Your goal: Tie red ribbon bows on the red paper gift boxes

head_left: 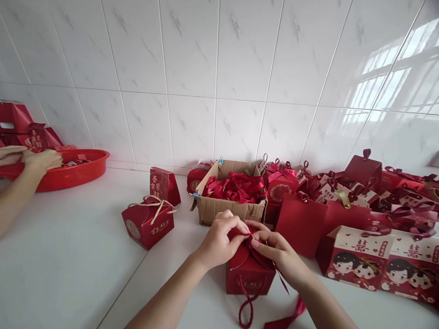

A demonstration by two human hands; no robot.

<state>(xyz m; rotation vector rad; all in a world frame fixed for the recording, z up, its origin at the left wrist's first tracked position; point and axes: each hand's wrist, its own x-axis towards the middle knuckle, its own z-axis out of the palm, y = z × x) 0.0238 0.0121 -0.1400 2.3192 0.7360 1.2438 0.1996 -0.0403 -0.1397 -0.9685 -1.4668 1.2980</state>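
Observation:
In front of me a red gift box (251, 277) stands upright on the white surface, a twisted red cord handle (246, 315) hanging down its near side. Above its lid my left hand (223, 240) is closed, thumb and forefinger pinching a dark red ribbon (284, 325). Close beside it, my right hand (279, 252) pinches the same ribbon at the top of the box. The ribbon's loose end trails past my right wrist onto the surface. Fingers hide the point where the ribbon crosses the lid.
Behind the box sits a cardboard box (232, 211) of red ribbons. Two small red boxes stand left of it, one with gold cord (147, 227). Many finished-looking red boxes (359, 260) crowd the right. Far left, another person's hands (41, 161) work over a red basin (77, 173).

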